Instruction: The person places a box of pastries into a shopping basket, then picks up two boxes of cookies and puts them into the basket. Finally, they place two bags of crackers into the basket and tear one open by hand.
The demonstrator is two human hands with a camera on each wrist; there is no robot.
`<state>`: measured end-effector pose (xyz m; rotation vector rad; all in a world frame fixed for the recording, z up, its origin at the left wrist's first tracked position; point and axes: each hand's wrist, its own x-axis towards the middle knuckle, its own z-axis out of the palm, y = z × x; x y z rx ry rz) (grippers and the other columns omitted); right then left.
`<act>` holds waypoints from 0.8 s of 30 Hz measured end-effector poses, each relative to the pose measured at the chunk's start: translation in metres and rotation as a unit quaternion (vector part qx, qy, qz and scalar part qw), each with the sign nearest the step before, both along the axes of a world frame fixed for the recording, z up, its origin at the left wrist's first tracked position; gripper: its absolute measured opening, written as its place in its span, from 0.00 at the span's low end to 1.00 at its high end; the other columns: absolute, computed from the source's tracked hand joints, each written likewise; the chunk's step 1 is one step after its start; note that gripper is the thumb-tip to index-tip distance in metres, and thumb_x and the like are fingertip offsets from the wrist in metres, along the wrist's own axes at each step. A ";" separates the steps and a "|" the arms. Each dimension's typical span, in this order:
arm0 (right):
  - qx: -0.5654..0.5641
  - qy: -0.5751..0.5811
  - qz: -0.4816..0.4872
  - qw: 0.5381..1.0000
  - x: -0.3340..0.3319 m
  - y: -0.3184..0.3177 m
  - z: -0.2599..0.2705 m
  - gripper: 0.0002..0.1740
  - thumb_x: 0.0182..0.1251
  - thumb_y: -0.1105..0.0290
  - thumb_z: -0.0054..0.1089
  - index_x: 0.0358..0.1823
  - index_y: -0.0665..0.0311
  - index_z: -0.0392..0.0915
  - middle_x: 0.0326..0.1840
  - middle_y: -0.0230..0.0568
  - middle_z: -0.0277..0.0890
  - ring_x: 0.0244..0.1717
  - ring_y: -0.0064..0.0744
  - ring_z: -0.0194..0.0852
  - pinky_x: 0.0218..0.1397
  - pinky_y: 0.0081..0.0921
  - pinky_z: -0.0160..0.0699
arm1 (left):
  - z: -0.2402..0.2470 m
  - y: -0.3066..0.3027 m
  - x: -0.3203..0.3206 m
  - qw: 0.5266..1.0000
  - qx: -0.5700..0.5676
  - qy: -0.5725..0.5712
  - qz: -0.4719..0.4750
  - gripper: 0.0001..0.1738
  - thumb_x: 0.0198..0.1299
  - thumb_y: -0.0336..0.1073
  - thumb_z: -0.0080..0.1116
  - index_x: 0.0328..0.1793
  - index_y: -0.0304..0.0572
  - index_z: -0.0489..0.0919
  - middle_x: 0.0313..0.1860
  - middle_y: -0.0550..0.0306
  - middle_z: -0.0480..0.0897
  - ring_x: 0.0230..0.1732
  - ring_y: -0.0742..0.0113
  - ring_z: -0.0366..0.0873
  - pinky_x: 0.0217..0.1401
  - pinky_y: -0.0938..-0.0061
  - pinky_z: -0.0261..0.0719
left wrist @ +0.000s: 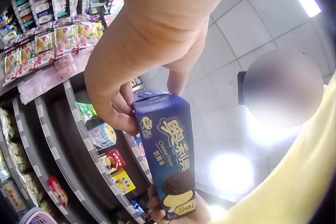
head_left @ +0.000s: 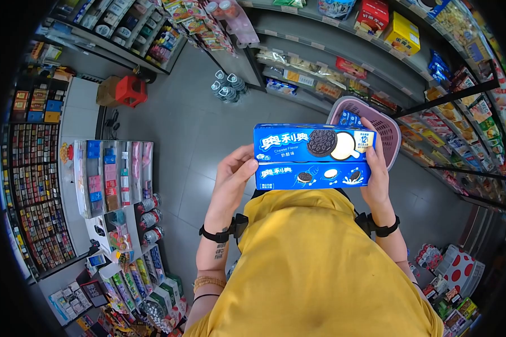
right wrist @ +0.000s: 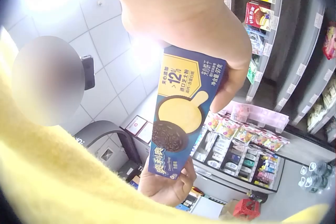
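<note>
A blue carton of cheese-flavor Oreo cookies (head_left: 287,147) is held level in front of the yellow shirt, its front and one long side facing up in the head view. My left hand (head_left: 234,171) grips the left end, thumb at the near edge. At the opposite end my right hand (head_left: 378,174) holds the carton, fingers curled round it. The left wrist view shows the closed end flap of the carton (left wrist: 165,145) by the left fingers. In the right wrist view the carton (right wrist: 178,113) spans between both hands.
Beyond the right hand stands a pink basket (head_left: 392,129) with blue packs inside. Snack shelves (head_left: 343,42) curve along the front and right. Bottled water packs (head_left: 229,87) sit on the floor ahead, a red stool (head_left: 131,91) farther left. A display counter (head_left: 84,180) lies left.
</note>
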<state>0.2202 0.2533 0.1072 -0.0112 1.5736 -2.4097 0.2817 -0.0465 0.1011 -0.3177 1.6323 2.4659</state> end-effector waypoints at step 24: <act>0.004 0.010 0.087 0.996 0.000 0.011 0.003 0.49 0.71 0.56 0.62 0.85 0.61 0.45 0.72 0.44 0.65 0.72 0.34 0.66 0.76 0.30 0.62 | -0.016 -0.008 -0.001 0.999 0.000 -0.032 0.022 0.25 0.64 0.38 0.70 0.64 0.33 0.79 0.52 0.55 0.86 0.53 0.70 0.83 0.59 0.74 0.79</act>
